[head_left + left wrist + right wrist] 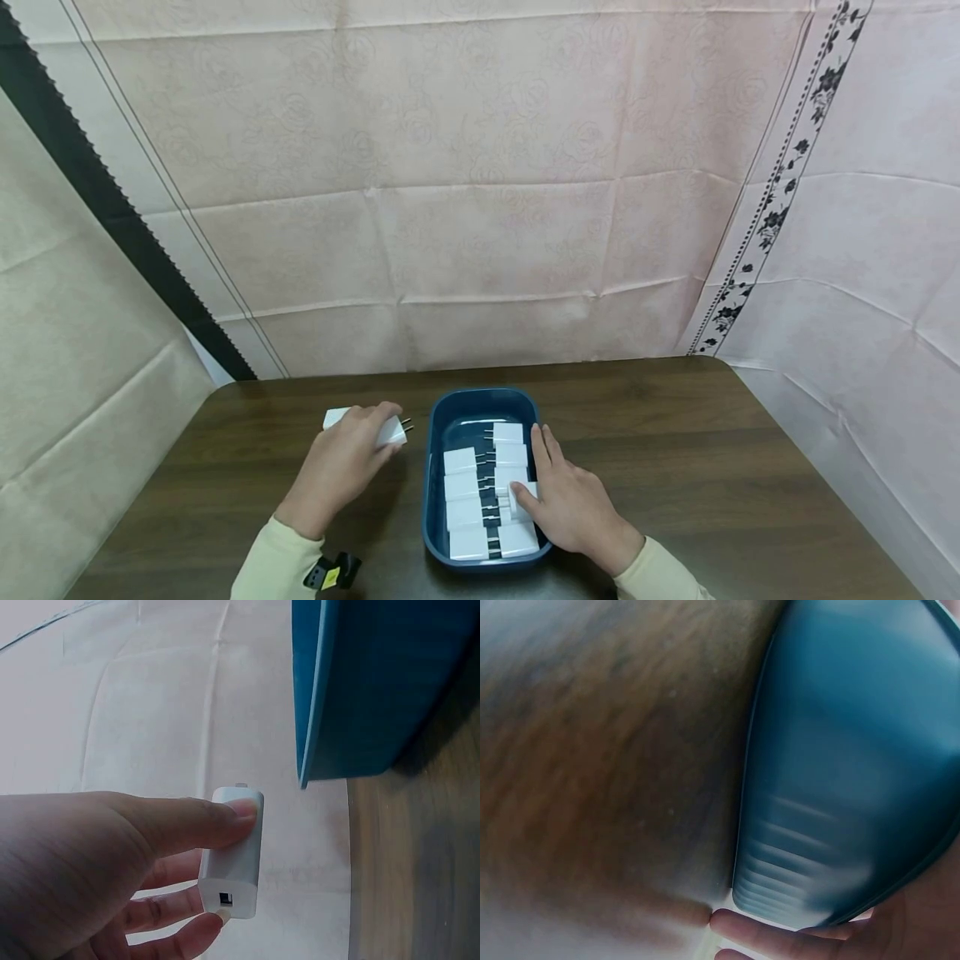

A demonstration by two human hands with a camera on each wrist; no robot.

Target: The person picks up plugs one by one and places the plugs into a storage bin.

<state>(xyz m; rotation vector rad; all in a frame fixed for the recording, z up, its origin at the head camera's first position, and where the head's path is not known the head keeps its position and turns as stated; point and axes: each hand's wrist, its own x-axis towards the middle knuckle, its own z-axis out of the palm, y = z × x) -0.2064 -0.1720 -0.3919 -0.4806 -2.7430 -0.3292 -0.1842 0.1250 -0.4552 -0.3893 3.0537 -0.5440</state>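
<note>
My left hand (pixel 351 454) is left of a blue tray (pixel 427 508) and grips a white charger plug (pixel 392 432), its two metal prongs towards the tray. In the left wrist view, the thumb lies along the plug (pixel 234 862), whose USB port faces the camera. My right hand (pixel 573 504) holds the tray's right rim, fingers along the outside and thumb inside. Under that thumb, a white plug (pixel 517 498) sits tilted on the others. Two columns of white plugs (pixel 467 510) fill much of the tray, prongs towards the middle. In the right wrist view, fingertips (pixel 739 924) are by the tray's outer wall (pixel 840 787).
The tray stands on a dark brown wooden table (pixel 697 467). Pale patterned cloth (pixel 480 250) hangs behind the table and at both sides. A black device with a yellow label (pixel 331 575) is strapped at my left wrist.
</note>
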